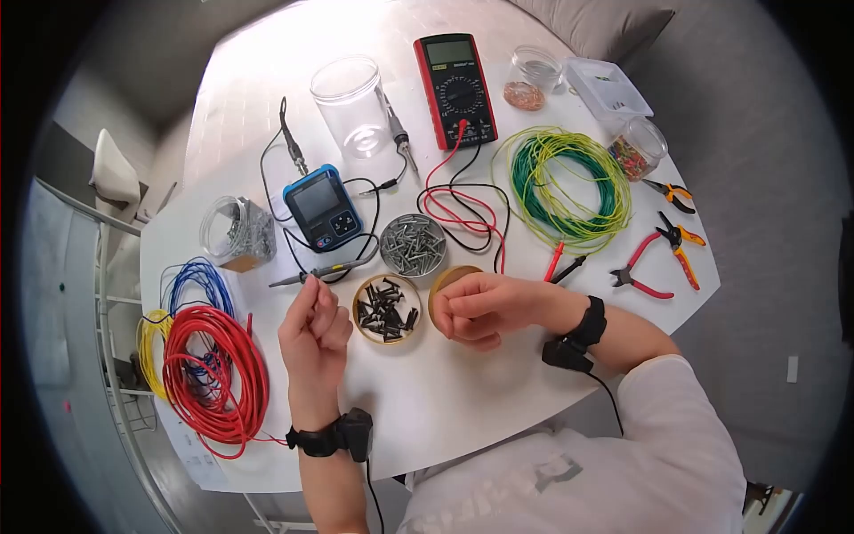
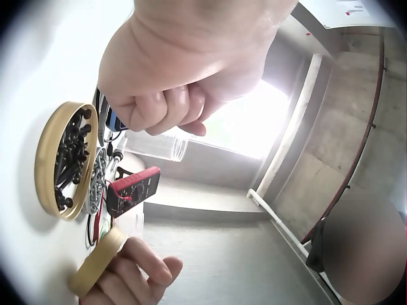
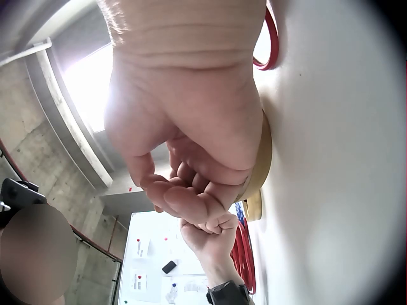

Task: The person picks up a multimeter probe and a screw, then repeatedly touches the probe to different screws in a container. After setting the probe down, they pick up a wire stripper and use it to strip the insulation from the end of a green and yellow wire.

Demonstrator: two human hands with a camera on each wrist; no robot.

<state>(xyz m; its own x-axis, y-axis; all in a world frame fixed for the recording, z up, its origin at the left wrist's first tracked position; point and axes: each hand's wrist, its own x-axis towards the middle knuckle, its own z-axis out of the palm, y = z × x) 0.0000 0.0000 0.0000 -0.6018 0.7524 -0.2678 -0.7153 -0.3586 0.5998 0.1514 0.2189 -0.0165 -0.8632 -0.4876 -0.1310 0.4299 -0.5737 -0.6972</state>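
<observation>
Head view: the left hand (image 1: 316,334) is clenching its fingers just left of the black-screw dish (image 2: 48,168), with nothing showing inside them; the right hand (image 1: 489,307) is bending its fingers over a second gold dish (image 1: 445,283) just right of it, though whether they are gripping anything cannot be told; black screws (image 1: 387,307) are lying within the black-screw dish, probably so they are not rolling away; silver screws (image 1: 414,245) are sitting separately just beyond it, likely to avoid mixing; red wire (image 1: 251,383) is lying well left of it, presumably coiled against tangling.
</observation>
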